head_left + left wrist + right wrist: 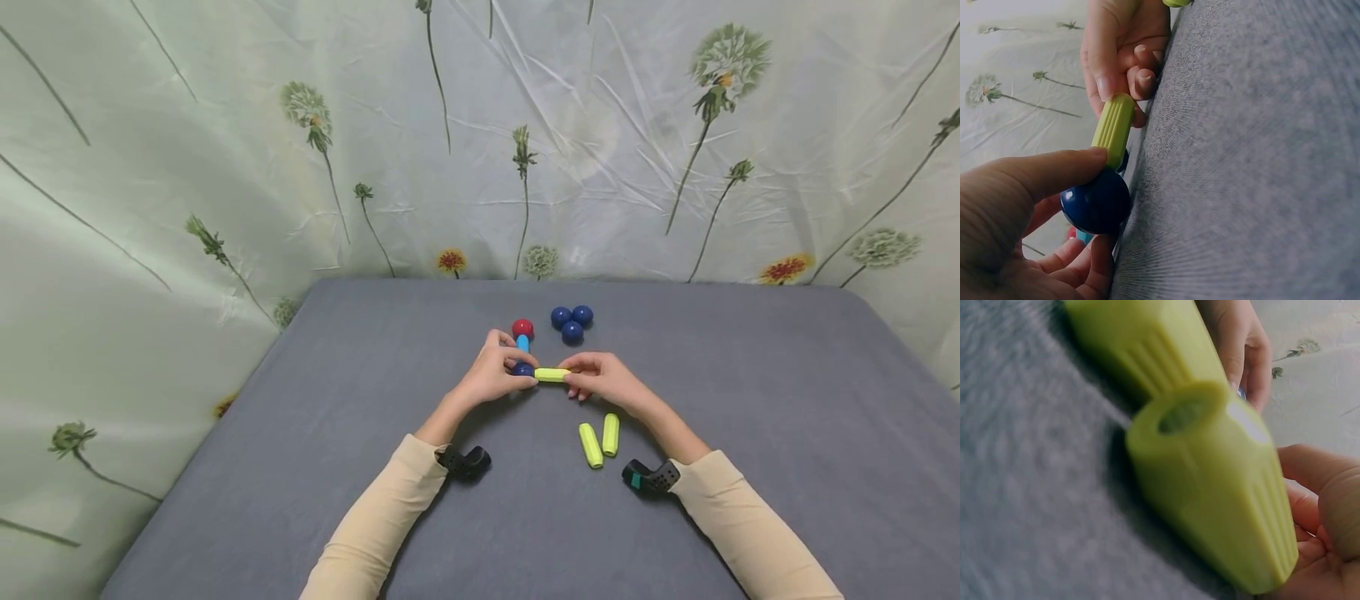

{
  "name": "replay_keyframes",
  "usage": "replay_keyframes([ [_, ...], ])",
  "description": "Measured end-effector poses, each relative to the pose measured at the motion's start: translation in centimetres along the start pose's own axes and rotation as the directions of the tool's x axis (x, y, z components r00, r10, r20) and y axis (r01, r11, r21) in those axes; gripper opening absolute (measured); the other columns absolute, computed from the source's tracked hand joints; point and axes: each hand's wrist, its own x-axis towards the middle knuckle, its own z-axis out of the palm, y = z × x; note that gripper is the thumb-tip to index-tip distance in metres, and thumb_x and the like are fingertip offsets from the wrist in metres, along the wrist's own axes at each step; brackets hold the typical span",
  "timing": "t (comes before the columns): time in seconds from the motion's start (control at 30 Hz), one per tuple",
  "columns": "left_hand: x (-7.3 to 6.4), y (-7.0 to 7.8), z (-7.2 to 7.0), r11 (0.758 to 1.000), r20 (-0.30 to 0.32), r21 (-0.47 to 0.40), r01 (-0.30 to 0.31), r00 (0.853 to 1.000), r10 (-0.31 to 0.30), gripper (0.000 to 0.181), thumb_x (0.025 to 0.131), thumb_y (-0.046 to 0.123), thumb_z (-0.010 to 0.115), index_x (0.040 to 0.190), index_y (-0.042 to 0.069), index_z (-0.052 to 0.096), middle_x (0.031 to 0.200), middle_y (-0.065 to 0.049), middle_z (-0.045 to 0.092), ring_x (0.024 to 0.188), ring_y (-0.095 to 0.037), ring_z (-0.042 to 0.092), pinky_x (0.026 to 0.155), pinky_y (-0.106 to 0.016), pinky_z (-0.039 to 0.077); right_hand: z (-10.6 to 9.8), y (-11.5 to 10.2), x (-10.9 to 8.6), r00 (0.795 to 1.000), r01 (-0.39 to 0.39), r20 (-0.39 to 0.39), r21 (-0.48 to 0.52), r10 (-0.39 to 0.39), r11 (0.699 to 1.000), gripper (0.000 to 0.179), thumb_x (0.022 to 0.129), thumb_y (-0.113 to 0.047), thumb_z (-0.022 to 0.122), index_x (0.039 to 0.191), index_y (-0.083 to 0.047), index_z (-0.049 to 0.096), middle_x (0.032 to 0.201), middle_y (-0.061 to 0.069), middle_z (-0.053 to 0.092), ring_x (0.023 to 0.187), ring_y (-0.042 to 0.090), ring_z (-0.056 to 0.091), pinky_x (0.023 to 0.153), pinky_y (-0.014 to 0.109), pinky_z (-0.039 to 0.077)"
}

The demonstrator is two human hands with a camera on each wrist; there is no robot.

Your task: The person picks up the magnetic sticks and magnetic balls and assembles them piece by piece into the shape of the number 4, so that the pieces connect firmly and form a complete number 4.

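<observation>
My left hand (489, 372) grips a dark blue ball (1094, 205), with the thumb lying over where it meets a yellow-green ribbed rod (552, 375). At the rod's other end, the fingertips of my right hand (606, 382) pinch it. Ball and rod touch end to end; whether they are locked together I cannot tell. Behind the ball a light blue rod (522, 343) runs away from me to a red ball (522, 327), partly hidden by the left fingers.
Three dark blue balls (572, 332) sit close together towards the back of the grey-covered table (360, 375). Nearer me lie two yellow-green rods, one slanted (590, 445) and one nearly straight (611, 435). A flower-patterned curtain (480, 208) hangs behind the table.
</observation>
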Motion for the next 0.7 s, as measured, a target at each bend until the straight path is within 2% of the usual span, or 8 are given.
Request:
replay_keyframes([
  [0.13,0.0,-0.1,0.0,1.0,0.002,-0.014,0.004,1.0,-0.004,0.022,0.08,0.023,0.074,0.1,0.014,0.073,0.117,-0.011,0.036,0.1,-0.026,0.058,0.089,-0.039,0.049,-0.2,0.2,-0.1,1.0,0.012,-0.021,0.02,-0.012,1.0,0.036,0.092,-0.016,0.058,0.118,0.009,0.056,0.088,0.017,0.065,0.068,0.006,0.06,0.063,0.023,0.052],
  [0.23,0.1,-0.2,-0.1,1.0,-0.001,-0.009,-0.001,1.0,0.001,0.022,0.08,0.023,0.074,0.1,0.013,0.072,0.115,-0.012,0.037,0.099,-0.026,0.056,0.088,-0.038,0.049,-0.5,0.2,-0.1,0.996,0.034,-0.079,0.013,-0.033,0.999,0.035,0.092,-0.015,0.058,0.117,0.009,0.057,0.089,0.02,0.066,0.067,0.005,0.06,0.061,0.024,0.052],
  [0.47,0.3,-0.4,-0.2,1.0,0.008,-0.015,0.004,1.0,-0.003,0.022,0.08,0.022,0.074,0.1,0.012,0.072,0.112,-0.011,0.037,0.098,-0.025,0.055,0.087,-0.037,0.048,-1.7,0.1,-0.1,0.967,0.078,-0.239,-0.047,-0.087,0.996,0.03,0.091,-0.011,0.059,0.114,0.009,0.058,0.096,0.029,0.061,0.063,0.003,0.058,0.057,0.023,0.049],
  [0.7,0.1,-0.6,-0.1,0.999,0.014,-0.039,0.0,1.0,0.0,0.022,0.08,0.021,0.075,0.099,0.011,0.073,0.109,-0.011,0.038,0.097,-0.025,0.056,0.086,-0.037,0.049,-2.4,0.9,0.3,0.944,0.069,-0.317,-0.08,-0.091,0.994,0.03,0.091,-0.01,0.059,0.116,0.006,0.058,0.101,0.027,0.06,0.064,0.001,0.057,0.056,0.022,0.048],
])
